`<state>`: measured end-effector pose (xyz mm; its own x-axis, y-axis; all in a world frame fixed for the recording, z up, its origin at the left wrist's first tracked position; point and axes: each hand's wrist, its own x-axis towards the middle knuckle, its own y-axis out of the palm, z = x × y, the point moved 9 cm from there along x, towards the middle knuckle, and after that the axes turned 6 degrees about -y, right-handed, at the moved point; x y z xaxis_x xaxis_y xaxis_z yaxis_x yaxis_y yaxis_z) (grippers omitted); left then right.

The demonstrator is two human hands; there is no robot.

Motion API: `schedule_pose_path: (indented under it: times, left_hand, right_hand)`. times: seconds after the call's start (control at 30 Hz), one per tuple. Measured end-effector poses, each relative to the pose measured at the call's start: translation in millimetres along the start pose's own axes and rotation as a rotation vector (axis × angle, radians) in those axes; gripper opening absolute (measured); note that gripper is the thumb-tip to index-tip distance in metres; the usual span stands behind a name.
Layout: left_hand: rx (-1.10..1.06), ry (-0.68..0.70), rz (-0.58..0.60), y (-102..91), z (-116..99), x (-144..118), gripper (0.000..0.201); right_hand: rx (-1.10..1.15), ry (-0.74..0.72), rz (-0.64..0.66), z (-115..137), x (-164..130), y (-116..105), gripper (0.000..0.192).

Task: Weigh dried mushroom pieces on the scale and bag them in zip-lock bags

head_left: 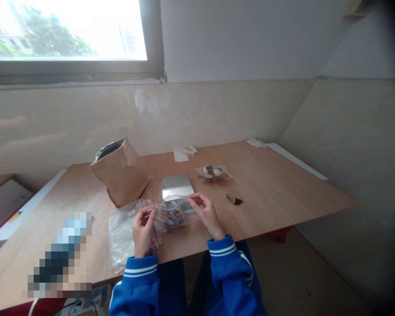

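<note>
My left hand [143,229] and my right hand [206,212] each pinch one end of the red-striped top edge of a clear zip bag [173,213] with dark and pale pieces inside. The bag hangs just above the front of a small silver scale [176,184]. Under my left hand lies a stack of empty clear zip bags [122,235]. Both sleeves are blue with white stripes.
An open brown paper bag [120,172] leans at the left of the wooden table [283,184]. A second filled zip bag [213,172] lies behind the scale, a single dark-tipped piece [234,199] to the right. Crumpled tissues [188,151] sit by the wall.
</note>
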<state>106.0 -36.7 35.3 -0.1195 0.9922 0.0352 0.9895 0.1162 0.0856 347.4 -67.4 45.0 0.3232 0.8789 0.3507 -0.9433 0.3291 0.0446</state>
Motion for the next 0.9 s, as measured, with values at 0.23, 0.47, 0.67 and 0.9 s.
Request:
schedule_pose_path:
  times: [0.23,0.47,0.67,0.9]
  left_hand:
    - [-0.022,-0.031,-0.012,-3.6,6.5,0.6,0.036]
    - [-0.027,0.011,-0.012,-4.8,9.2,2.9,0.031]
    - [-0.067,0.006,0.052,1.2,6.9,0.9,0.031]
    - [0.035,-0.013,0.110,6.1,9.2,0.7,0.032]
  right_hand:
    - [0.029,0.027,-0.051,-5.3,0.5,-7.1,0.024]
    - [0.058,0.051,-0.073,-9.5,-0.4,-10.6,0.024]
    - [0.266,0.120,0.019,-14.7,-2.1,4.9,0.027]
    - [0.258,0.110,0.071,-16.4,-2.1,11.1,0.028]
